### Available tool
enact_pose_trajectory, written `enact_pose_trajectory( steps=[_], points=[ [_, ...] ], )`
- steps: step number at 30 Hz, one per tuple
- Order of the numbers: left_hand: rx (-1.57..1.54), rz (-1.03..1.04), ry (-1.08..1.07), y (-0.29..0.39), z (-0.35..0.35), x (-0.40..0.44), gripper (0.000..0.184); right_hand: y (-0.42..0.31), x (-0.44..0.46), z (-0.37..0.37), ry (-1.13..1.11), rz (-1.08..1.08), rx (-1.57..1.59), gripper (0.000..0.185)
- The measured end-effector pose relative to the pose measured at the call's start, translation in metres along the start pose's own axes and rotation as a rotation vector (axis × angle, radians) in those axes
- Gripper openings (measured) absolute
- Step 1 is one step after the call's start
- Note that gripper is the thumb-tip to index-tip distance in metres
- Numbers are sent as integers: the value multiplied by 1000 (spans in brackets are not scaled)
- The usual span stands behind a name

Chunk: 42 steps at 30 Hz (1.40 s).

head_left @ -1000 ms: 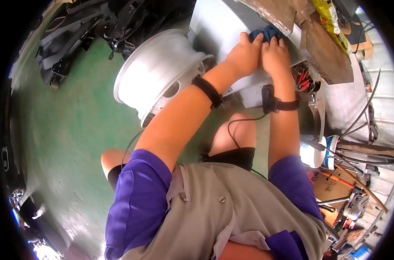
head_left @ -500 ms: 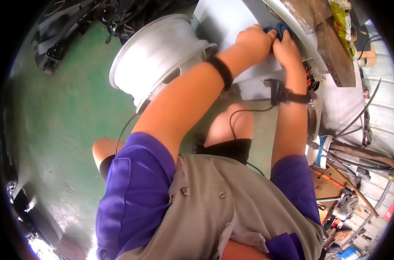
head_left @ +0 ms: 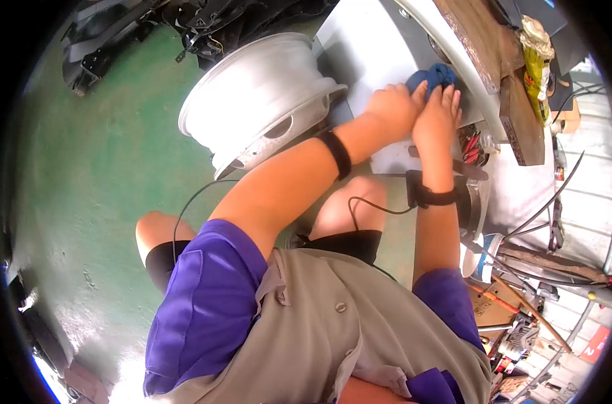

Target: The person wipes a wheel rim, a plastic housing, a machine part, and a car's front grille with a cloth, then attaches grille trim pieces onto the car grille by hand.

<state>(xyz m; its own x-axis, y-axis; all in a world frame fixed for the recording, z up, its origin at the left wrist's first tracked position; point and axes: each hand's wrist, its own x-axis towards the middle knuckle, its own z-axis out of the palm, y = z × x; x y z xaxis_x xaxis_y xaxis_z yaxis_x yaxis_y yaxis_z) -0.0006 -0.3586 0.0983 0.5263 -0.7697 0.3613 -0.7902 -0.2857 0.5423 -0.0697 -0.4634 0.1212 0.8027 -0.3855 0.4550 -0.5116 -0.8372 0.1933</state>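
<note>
A bunched blue cloth [head_left: 432, 77] is pressed against the pale metal panel [head_left: 360, 57] at the top of the head view. My left hand [head_left: 392, 110] is closed at the cloth's lower left side, its fingertips partly hidden. Right beside it, my right hand [head_left: 435, 120] holds the cloth's lower edge, fingers fairly straight and pressed together. The two hands touch or nearly touch. Black straps circle both of my forearms, and a cable runs from the right one.
A bare silver wheel rim [head_left: 259, 94] lies on the green floor [head_left: 117, 168] left of my arms. Wooden boards [head_left: 521, 128] and a yellow bag [head_left: 536, 74] are at the upper right. Tools and rods [head_left: 521, 323] crowd the right side. Black parts [head_left: 218, 30] lie at the top.
The view has shifted a little. Both hands and the cloth sit lower in the picture, more of the cloth shows above the fingers, and my right fingers have straightened.
</note>
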Motion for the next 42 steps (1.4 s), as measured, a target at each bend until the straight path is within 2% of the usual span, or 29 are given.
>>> enact_pose_trajectory(
  steps=[4, 8, 12, 14, 15, 16, 18, 19, 21, 22, 24, 27, 28, 30, 33, 35, 38, 42],
  points=[
    [-169, -115, -109, -29, -4, 3, 67, -21, 26, 5, 2, -38, 9, 51],
    [-254, -117, -21, -56, 4, 20, 71, -38, 60, 13, -70, 20, 16, 51],
    [-269, -210, -248, -64, -21, 36, 85, -54, 90, 24, -107, 28, 28, 55],
    [-63, -77, -221, -85, 6, 47, 98, -60, 101, 34, -61, -29, 10, 57],
    [-113, -84, -267, -97, 17, 52, 98, -59, 104, 40, -41, -83, 12, 55],
    [-146, -127, -264, -93, 13, 53, 95, -60, 106, 45, 29, -115, 20, 46],
    [-213, -213, -255, -83, 6, 54, 89, -57, 108, 45, 53, -185, -29, 46],
    [-232, -221, -224, -79, 3, 50, 83, -52, 103, 40, 15, -185, 14, 46],
    [-225, -232, -201, -71, 1, 40, 83, -45, 98, 31, -58, -200, 107, 47],
    [-285, -246, -286, -51, -25, 24, 85, -43, 86, 19, -52, -214, 127, 47],
    [-283, -115, -282, -48, -14, 8, 87, -37, 57, 8, -16, -184, 126, 48],
    [-399, -36, -313, -44, 12, -13, 89, -28, 24, -1, 7, -151, 50, 60],
    [-391, -54, -356, -42, 18, -17, 94, -26, 17, -6, -4, -149, 40, 64],
    [-436, -50, -305, -43, 26, -22, 88, -27, 17, -7, -21, -148, -1, 70],
    [-449, -154, -320, -47, 28, -15, 89, -30, 27, -3, -32, -147, -58, 77],
    [-465, -171, -244, -55, 27, -10, 90, -34, 39, 3, -27, -150, -58, 79],
    [-496, -216, -68, -73, 38, 7, 86, -43, 69, 6, -152, -95, 2, 81],
    [-482, -322, -22, -82, 24, 28, 82, -57, 105, 21, -236, -1, -78, 81]
  ],
)
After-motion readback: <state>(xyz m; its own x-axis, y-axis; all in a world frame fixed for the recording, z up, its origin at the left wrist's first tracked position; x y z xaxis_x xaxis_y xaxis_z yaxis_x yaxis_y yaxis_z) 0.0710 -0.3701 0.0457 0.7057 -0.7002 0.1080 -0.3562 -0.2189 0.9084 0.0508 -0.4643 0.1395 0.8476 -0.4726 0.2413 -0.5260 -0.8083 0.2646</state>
